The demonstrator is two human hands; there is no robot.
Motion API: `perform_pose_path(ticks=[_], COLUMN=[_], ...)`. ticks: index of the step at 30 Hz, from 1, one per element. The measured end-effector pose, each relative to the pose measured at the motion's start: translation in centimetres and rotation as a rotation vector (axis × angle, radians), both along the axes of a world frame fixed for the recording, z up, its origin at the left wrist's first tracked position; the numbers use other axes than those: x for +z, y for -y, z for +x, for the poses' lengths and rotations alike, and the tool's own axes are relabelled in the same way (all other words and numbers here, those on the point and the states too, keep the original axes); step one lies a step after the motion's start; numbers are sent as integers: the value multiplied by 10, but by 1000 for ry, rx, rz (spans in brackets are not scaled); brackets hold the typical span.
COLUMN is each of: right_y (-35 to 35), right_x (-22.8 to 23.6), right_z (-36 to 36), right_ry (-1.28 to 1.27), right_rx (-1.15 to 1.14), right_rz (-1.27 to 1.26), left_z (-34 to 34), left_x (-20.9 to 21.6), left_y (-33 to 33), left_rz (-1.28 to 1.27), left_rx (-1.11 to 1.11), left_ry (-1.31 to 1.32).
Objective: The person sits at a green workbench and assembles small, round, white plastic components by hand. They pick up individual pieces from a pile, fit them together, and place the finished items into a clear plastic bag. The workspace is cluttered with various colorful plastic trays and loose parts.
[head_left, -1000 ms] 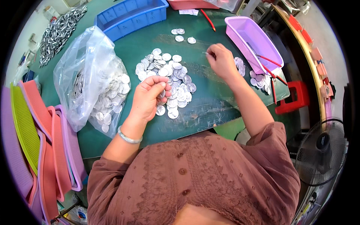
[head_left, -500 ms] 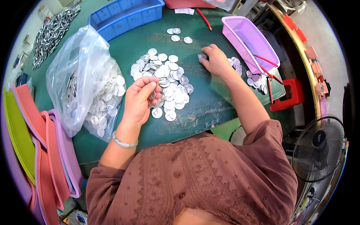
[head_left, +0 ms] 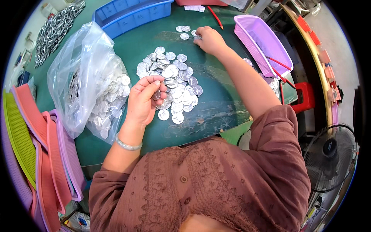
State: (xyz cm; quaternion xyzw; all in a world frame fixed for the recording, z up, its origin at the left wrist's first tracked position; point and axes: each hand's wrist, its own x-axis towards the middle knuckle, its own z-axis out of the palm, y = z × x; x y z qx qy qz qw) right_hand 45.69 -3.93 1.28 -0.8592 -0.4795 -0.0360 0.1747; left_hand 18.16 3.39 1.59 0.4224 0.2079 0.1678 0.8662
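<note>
My left hand (head_left: pixel 142 96) is closed in a pinch on a round silver metal disc (head_left: pixel 156 95), at the near left edge of a loose pile of similar discs (head_left: pixel 177 83). Farther off, my right hand (head_left: pixel 210 40) reaches over the table, its fingertips closed on another disc (head_left: pixel 197 39). Beside those fingertips lies a small group of discs (head_left: pixel 184 36); one is partly covered by the hand. To the left of the pile, a clear plastic bag (head_left: pixel 81 69) slumps open with many more discs in it.
A blue bin (head_left: pixel 133 18) stands at the back. On the right are a purple basket (head_left: pixel 262 42), red-handled pliers (head_left: pixel 279 73) and discs partly hidden by my right arm. A red pen-like tool (head_left: pixel 215 17) lies behind. Stacked baskets (head_left: pixel 42 154) flank the lower left; a fan (head_left: pixel 329 154) stands right.
My right hand has moved left and away from me, carrying a disc from beside the purple basket to the small group at the back. My left hand keeps its pinch in place.
</note>
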Motion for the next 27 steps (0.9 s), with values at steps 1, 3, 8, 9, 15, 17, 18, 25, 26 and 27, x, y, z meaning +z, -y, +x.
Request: perform_pose_path(ticks=[1,3,8,9,15,17,18,25,26,27], right_y=[2,6,20,19,9,7,8,26,29,32], right_x=[-1,-1,5,5,9,7,9,24,29,30], right_z=[-2,-11,-48,-49,-39,-36,-36,-53,-63,-73], right_ry=[16,-3,-115,-131,-210,-207,-231,-789,-1023,-1106], right_rx=[38,196,443,435,451,458,449,293,231,240], right_rz=[51,101,-8,-46,-163,-157,-171,38,102,195], left_z=[0,0,-1,-1,-1,0,0,0,-1,-1], left_x=[-2,-5,4,4,2,1,1,5,4,3], left_y=[-1,-4,2,3,0,0,0,6,7,7], left_rz=[-12,-37,-67,-64,-65,-56,-51,-10,0,10], left_rx=[-11,-33,-48,-52,-88,-91,-93,-92,-81,-68], left_ry=[17,53,12,10,10,3,-1,-44,-52,-61])
